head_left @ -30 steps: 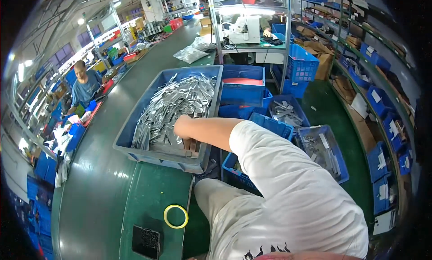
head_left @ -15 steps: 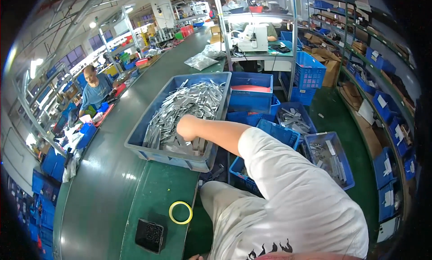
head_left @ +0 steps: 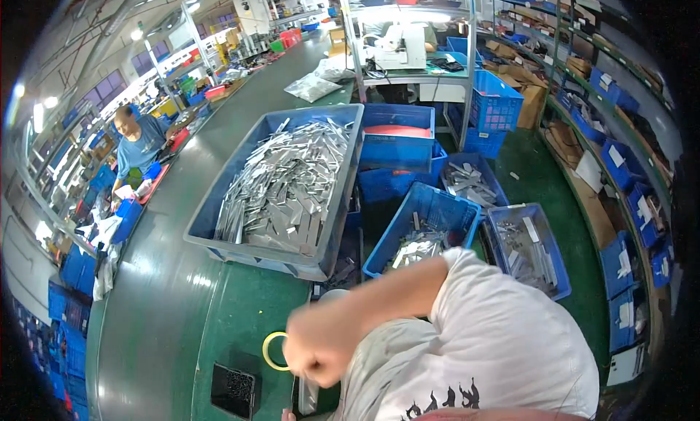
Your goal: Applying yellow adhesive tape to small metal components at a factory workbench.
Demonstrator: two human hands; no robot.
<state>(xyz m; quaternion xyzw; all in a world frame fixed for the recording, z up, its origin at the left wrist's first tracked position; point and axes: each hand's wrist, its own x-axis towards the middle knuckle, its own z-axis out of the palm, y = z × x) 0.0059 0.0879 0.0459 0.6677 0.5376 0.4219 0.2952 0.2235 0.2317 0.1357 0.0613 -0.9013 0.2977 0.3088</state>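
Note:
My right hand (head_left: 319, 347) is above the green table edge, near my lap, smeared by motion. Its fingers are curled closed; what they hold, if anything, is hidden. Just under it a flat light-grey strip (head_left: 308, 396) shows, and I cannot tell which hand it touches. Of my left hand (head_left: 287, 415) only a fingertip shows at the lower edge. A yellow ring, like a tape roll (head_left: 268, 352), lies partly behind my right hand. To its left stands a small black box (head_left: 235, 390) of small dark parts. Beyond is a large grey-blue bin (head_left: 251, 259) heaped with flat metal pieces (head_left: 292, 195).
A blue crate (head_left: 467, 224) of metal pieces and a blue-grey bin (head_left: 558, 275) of strips stand right of the table. Blue bins (head_left: 397, 155) are stacked behind. Shelving (head_left: 576, 166) lines the right. Across the table sits another person (head_left: 138, 144). Plastic bags (head_left: 312, 87) lie farther back.
My right hand has left the metal pieces in the large bin and come back to the near table edge. The light-grey strip now shows below it. The whole view has shifted slightly.

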